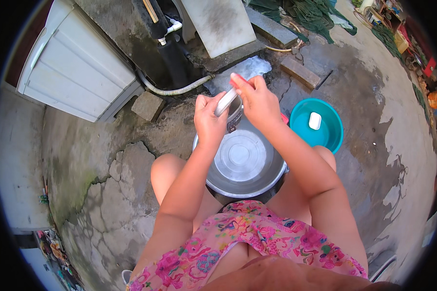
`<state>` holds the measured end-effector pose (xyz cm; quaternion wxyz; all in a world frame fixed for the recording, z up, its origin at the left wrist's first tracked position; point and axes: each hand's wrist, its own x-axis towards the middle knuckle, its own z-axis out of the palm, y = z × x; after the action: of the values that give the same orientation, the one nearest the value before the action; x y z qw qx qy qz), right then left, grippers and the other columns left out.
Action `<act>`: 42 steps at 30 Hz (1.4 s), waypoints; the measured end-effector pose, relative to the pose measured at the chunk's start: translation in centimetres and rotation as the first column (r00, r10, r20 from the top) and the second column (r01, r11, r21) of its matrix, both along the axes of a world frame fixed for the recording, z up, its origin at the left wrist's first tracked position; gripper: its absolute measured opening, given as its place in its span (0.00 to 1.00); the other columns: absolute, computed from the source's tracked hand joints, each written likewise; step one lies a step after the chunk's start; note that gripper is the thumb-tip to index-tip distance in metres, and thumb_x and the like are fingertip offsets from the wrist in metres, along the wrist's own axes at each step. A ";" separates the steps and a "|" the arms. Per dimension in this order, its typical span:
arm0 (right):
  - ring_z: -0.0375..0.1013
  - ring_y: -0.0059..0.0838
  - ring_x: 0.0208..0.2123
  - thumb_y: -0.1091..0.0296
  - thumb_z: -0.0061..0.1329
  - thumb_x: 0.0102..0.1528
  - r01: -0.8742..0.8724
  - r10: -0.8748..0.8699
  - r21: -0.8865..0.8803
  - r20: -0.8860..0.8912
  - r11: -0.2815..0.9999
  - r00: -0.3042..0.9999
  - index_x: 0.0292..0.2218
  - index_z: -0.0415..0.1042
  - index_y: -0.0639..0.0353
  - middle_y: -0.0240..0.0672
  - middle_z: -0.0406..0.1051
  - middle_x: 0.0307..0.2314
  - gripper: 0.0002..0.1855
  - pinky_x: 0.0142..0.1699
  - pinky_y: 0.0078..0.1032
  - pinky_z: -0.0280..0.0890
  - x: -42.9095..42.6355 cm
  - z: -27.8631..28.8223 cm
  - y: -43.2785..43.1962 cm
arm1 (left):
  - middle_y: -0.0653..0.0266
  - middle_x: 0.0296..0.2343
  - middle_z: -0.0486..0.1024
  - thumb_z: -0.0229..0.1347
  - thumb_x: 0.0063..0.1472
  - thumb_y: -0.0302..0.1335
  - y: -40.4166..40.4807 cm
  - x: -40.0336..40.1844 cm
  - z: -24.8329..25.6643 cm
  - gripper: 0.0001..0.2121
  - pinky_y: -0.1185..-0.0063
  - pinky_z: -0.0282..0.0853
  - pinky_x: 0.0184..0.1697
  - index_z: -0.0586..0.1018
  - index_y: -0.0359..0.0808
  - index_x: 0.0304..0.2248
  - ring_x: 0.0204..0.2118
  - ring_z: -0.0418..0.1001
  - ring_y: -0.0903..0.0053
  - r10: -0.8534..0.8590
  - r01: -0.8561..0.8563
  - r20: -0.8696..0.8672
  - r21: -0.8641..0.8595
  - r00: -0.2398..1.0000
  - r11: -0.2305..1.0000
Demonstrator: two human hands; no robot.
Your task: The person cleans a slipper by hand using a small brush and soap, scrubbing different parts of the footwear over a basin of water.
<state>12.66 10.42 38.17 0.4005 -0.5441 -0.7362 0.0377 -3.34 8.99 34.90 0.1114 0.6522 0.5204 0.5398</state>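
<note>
My left hand grips a grey item with a thick white edge, which looks like a shoe; a dark printed pattern shows on its side. Pinched in my right hand is a small red object, possibly a brush, held against the far end of the white edge. My fingers hide most of it. Both hands are above the far rim of a round metal basin between my knees. Behind my right forearm, part of another red thing shows at the basin's rim.
At the right stands a teal plastic basin with a small white block or dish in it. A brick and a stone block lie on cracked concrete. Ahead are a ribbed hose and a white cabinet.
</note>
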 end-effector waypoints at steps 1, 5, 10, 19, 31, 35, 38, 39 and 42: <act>0.76 0.40 0.31 0.67 0.53 0.59 -0.011 0.011 -0.001 -0.001 1.000 1.000 0.55 0.74 0.36 0.35 0.69 0.33 0.23 0.32 0.37 0.71 -0.7 0.3 -1.0 | 0.61 0.29 0.70 0.65 0.49 0.19 -0.1 -0.4 -0.2 0.18 0.74 0.71 0.37 0.85 0.38 0.43 0.31 0.72 0.68 0.022 -0.022 0.001 -0.027 1.000 0.999; 0.75 0.39 0.30 0.66 0.53 0.59 -0.137 0.134 0.055 0.044 0.989 0.990 0.55 0.75 0.34 0.35 0.69 0.33 0.23 0.33 0.37 0.71 -0.9 -0.6 -1.2 | 0.61 0.28 0.69 0.66 0.49 0.20 -0.3 -0.9 -0.3 0.18 0.74 0.71 0.36 0.85 0.39 0.43 0.31 0.72 0.69 0.002 -0.003 -0.025 -0.015 1.000 1.000; 0.76 0.46 0.29 0.65 0.52 0.59 -0.057 0.057 0.008 -0.017 0.998 0.998 0.54 0.75 0.37 0.39 0.68 0.34 0.21 0.31 0.42 0.71 -0.2 -0.5 -0.3 | 0.61 0.28 0.69 0.66 0.49 0.21 0.1 -0.5 0.2 0.18 0.74 0.70 0.36 0.85 0.38 0.42 0.31 0.71 0.69 0.008 -0.009 -0.014 -0.029 1.000 1.000; 0.76 0.43 0.30 0.65 0.54 0.59 -0.043 0.042 0.015 0.046 0.999 0.998 0.54 0.75 0.36 0.36 0.69 0.33 0.21 0.31 0.38 0.71 -0.6 -0.3 -0.7 | 0.62 0.28 0.68 0.65 0.50 0.20 0.1 0.1 -0.1 0.17 0.73 0.70 0.36 0.85 0.38 0.42 0.31 0.71 0.68 0.002 -0.003 -0.025 -0.047 1.000 0.999; 0.76 0.42 0.29 0.64 0.52 0.60 -0.235 0.228 0.063 0.092 0.970 0.969 0.54 0.75 0.36 0.36 0.70 0.32 0.20 0.32 0.38 0.71 -1.5 0.4 -2.3 | 0.61 0.28 0.70 0.65 0.50 0.20 -0.1 -0.3 -0.5 0.17 0.74 0.70 0.36 0.85 0.35 0.42 0.31 0.71 0.68 0.011 -0.013 -0.023 -0.077 1.000 0.997; 0.76 0.38 0.32 0.63 0.51 0.62 -0.084 0.085 -0.056 0.014 0.995 0.996 0.56 0.74 0.38 0.37 0.69 0.34 0.21 0.36 0.33 0.71 0.9 -0.5 2.0 | 0.61 0.30 0.70 0.66 0.51 0.21 0.0 0.0 -0.1 0.17 0.75 0.69 0.37 0.84 0.36 0.42 0.33 0.71 0.69 0.004 -0.004 -0.007 -0.004 1.000 1.000; 0.69 0.20 0.44 0.67 0.53 0.62 -0.411 0.241 -0.112 -0.661 0.905 0.710 0.65 0.62 0.52 0.33 0.72 0.46 0.32 0.48 0.21 0.65 3.0 -1.4 4.1 | 0.61 0.34 0.71 0.66 0.55 0.22 -0.3 0.1 1.6 0.15 0.76 0.69 0.42 0.82 0.36 0.44 0.37 0.72 0.70 -0.092 0.089 0.083 0.041 0.992 0.995; 0.69 0.20 0.44 0.67 0.53 0.62 -0.420 0.247 -0.111 -0.664 0.901 0.706 0.65 0.62 0.52 0.33 0.72 0.46 0.32 0.48 0.21 0.65 2.5 -0.3 3.3 | 0.61 0.34 0.71 0.66 0.55 0.22 -0.4 -0.4 1.5 0.15 0.76 0.69 0.42 0.82 0.36 0.44 0.37 0.72 0.70 -0.083 0.080 0.080 0.039 0.993 0.996; 0.70 0.20 0.46 0.76 0.60 0.54 -0.668 0.362 -0.091 -0.782 0.738 0.507 0.63 0.64 0.57 0.31 0.72 0.47 0.36 0.51 0.21 0.66 2.0 1.2 1.8 | 0.59 0.36 0.71 0.65 0.56 0.24 -0.4 -1.0 1.1 0.16 0.74 0.69 0.44 0.80 0.35 0.44 0.40 0.72 0.68 -0.084 0.066 0.149 0.122 0.985 0.990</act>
<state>14.67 12.23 39.38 0.5100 -0.2993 -0.6239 0.5109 -4.32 8.61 35.96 0.1332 0.6331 0.4527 0.6136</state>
